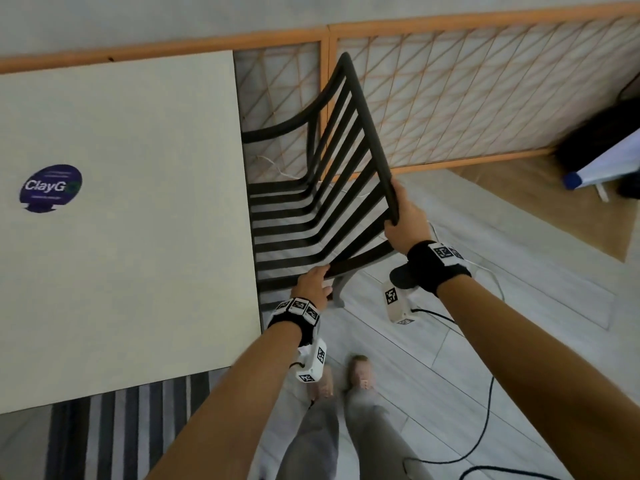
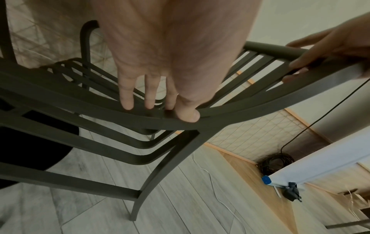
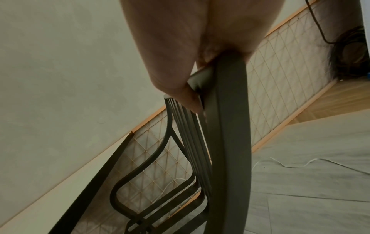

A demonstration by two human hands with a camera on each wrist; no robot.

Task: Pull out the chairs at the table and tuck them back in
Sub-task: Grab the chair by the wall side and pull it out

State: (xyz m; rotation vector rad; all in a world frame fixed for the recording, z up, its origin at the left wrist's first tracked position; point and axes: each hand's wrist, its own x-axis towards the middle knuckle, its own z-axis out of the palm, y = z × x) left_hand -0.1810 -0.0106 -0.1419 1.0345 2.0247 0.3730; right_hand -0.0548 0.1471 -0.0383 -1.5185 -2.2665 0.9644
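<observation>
A black slatted chair stands at the right side of the white table, its seat front under the table edge. My right hand grips the near end of the chair's top back rail; in the right wrist view the thumb and curled fingers of this hand wrap that rail. My left hand rests on the near side rail where back meets seat. In the left wrist view its fingers lie straight on the rail, thumb tip pressed beside them.
A wooden lattice screen runs along the wall behind the chair. A striped rug lies under the table's near edge. Black cables trail over the grey plank floor near my feet. A white roll with a blue cap lies far right.
</observation>
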